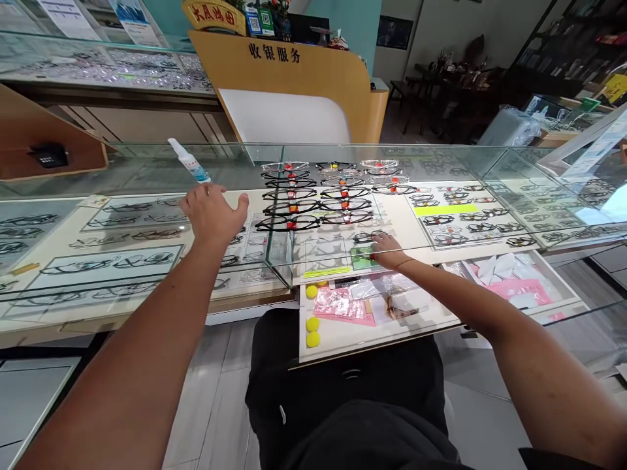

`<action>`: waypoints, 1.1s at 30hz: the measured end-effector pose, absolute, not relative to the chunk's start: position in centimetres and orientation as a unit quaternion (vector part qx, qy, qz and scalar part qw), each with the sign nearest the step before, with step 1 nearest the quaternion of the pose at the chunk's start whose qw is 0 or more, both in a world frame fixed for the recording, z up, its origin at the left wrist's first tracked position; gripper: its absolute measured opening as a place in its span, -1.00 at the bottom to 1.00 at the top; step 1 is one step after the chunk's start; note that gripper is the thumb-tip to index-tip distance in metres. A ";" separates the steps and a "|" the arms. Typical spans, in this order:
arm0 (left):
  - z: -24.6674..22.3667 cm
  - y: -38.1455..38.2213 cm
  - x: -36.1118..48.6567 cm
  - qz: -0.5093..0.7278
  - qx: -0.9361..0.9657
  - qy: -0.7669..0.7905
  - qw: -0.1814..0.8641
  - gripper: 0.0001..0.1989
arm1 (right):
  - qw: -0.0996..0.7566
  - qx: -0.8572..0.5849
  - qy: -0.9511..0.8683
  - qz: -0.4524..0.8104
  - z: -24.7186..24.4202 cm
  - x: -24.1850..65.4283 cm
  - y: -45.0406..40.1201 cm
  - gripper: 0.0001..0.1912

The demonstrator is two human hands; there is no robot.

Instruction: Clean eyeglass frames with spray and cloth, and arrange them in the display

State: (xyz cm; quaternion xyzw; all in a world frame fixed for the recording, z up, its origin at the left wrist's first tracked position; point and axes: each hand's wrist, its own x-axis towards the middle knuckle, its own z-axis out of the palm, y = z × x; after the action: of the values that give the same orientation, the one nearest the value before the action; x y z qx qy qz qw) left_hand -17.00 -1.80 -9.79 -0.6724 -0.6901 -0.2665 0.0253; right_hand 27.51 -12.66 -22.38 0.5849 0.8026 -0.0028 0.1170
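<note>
My left hand (213,212) rests on the glass counter top, thumb spread away from the fingers. Just beyond its fingertips a white dropper-tipped bottle (189,160) with a blue label stands; its base is partly hidden by the hand. Lower in the case, beneath the glass, my right hand (388,250) has its fingers closed at the end of a dark pair of eyeglasses (363,237). Below those fingers lies a green card (361,260) with another frame across it. Rows of eyeglasses with red tags (294,207) lie on the glass ahead, between my hands.
An open drawer (306,356) above my lap holds pink packets (340,305), clear bags and yellow discs (312,339). Another drawer (563,301) with packets is at right. Upright glass panes (280,215) divide the counter. More eyeglasses (455,220) lie in the case. A wooden cash desk (304,72) stands beyond.
</note>
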 end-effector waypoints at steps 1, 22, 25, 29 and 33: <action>-9.7 -1.9 -17.0 -0.264 -0.671 -0.692 0.025 -0.34 | 0.117 0.583 0.804 -0.006 -22.3 27.6 -12.7 -0.61; -9.6 -1.8 -16.7 -0.251 -0.669 -0.699 0.020 -0.37 | 0.099 0.586 0.803 -0.043 -19.8 30.0 -10.3 -0.50; -9.7 -1.6 -16.8 -0.258 -0.668 -0.698 0.017 -0.38 | 0.112 0.580 0.805 -0.051 -20.2 30.4 -9.5 -0.51; -9.6 -1.6 -16.6 -0.239 -0.668 -0.704 0.028 -0.42 | 0.125 0.569 0.810 -0.059 -21.0 30.0 -8.9 -0.49; -9.3 -1.7 -16.2 -0.214 -0.662 -0.717 0.041 -0.46 | 0.128 0.561 0.815 -0.062 -21.2 29.3 -8.7 -0.47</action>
State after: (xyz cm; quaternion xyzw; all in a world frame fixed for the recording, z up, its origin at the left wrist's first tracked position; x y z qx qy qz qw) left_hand -16.20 -1.68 -9.29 -0.6623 -0.7168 -0.2141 0.0412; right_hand 29.31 -8.69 -21.19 0.5611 0.8154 -0.0618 0.1282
